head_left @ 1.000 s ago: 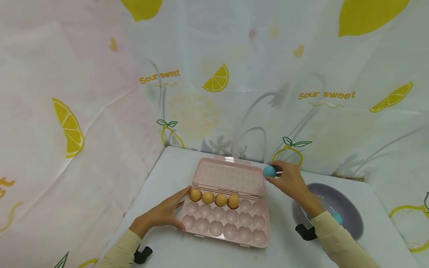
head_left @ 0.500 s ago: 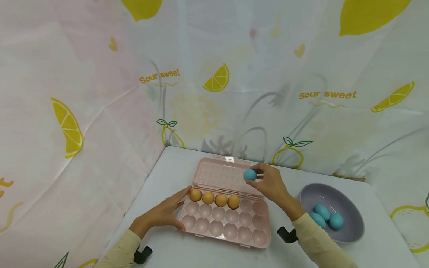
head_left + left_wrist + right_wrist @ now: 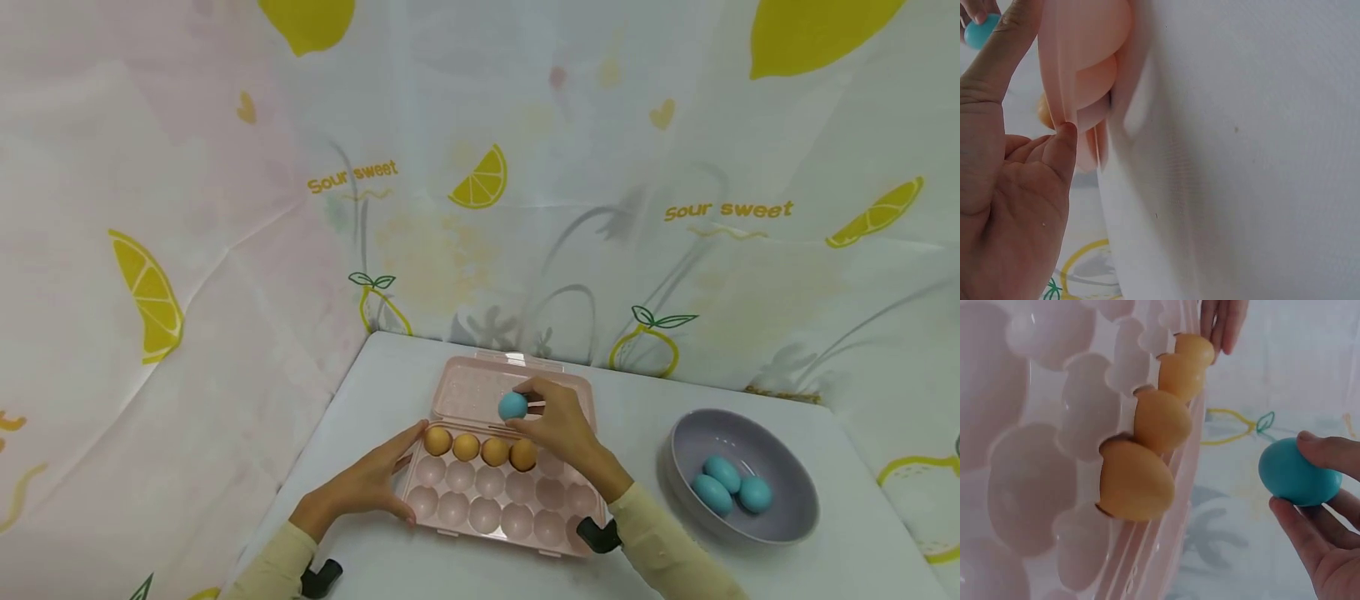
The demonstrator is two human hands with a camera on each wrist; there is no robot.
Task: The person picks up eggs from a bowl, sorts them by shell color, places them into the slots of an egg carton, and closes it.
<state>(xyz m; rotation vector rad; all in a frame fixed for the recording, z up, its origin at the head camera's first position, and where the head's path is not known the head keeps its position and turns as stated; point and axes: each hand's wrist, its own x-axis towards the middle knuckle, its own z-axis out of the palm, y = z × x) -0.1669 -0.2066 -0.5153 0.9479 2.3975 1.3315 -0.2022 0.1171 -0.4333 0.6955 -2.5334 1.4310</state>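
— What's the right hand (image 3: 558,429) doing?

— Pinching a blue egg (image 3: 513,406) between thumb and fingertips (image 3: 1325,453); it hangs above the open lid, just behind the back row of the pink egg tray (image 3: 502,508); the right wrist view shows the egg clear of the tray, touching nothing but the fingers.

— And the other hand?

— The left hand (image 3: 367,483) lies nearly flat against the tray's left edge, fingers straight; the left wrist view shows a fingertip (image 3: 1063,134) pressed on the rim, which the head view can't settle.

— What's in the tray?

— Four brown eggs (image 3: 480,448) side by side in the back row, from the left; the right wrist view shows them seated in their cups.

— Anything beyond?

— A grey bowl (image 3: 787,533) to the right on the white table (image 3: 652,400), well apart from the right hand, three blue eggs (image 3: 731,485) inside.
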